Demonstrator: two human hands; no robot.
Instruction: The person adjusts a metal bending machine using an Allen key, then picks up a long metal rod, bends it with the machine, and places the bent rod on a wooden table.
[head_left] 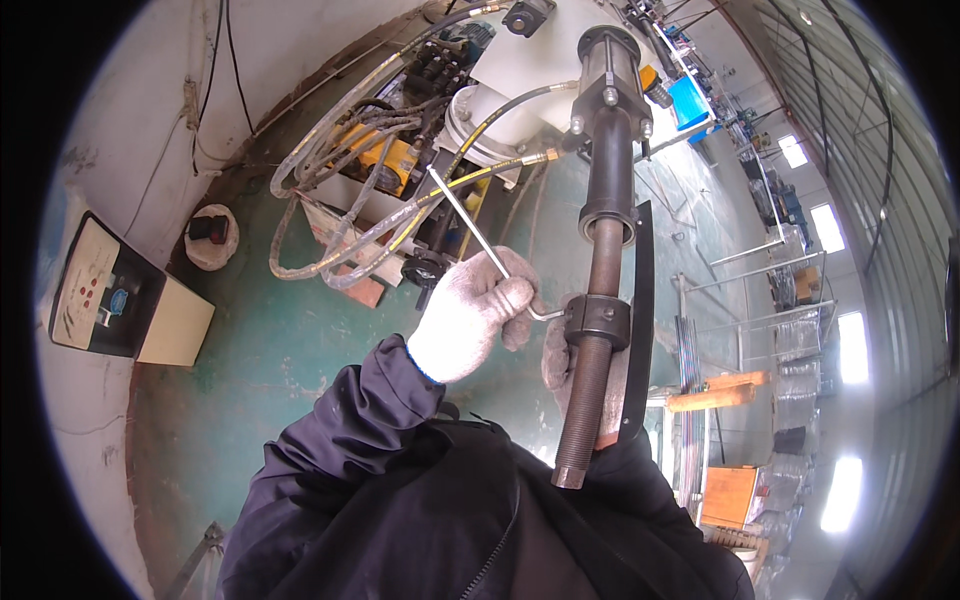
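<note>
My left hand (477, 309), in a white work glove, is closed around a long silver hex key (465, 218). The key's bent short end meets the side of a black ring-shaped collar (598, 320), which has small holes in it. That collar sits around a threaded steel rod (585, 415) that comes out of a black hydraulic cylinder (612, 165). Behind the rod, just below the collar, my gloved right hand (557, 362) wraps around from underneath; rod and collar hide much of it. A narrow black flat bar (637, 320) runs along the rod's right side.
Hydraulic hoses (345, 225) loop beside a pump unit with a yellow part (385, 160) at the far left. A control box (125, 290) stands by the left wall. Racks, metal rods (688, 370) and an orange-brown box (728, 497) are on the right.
</note>
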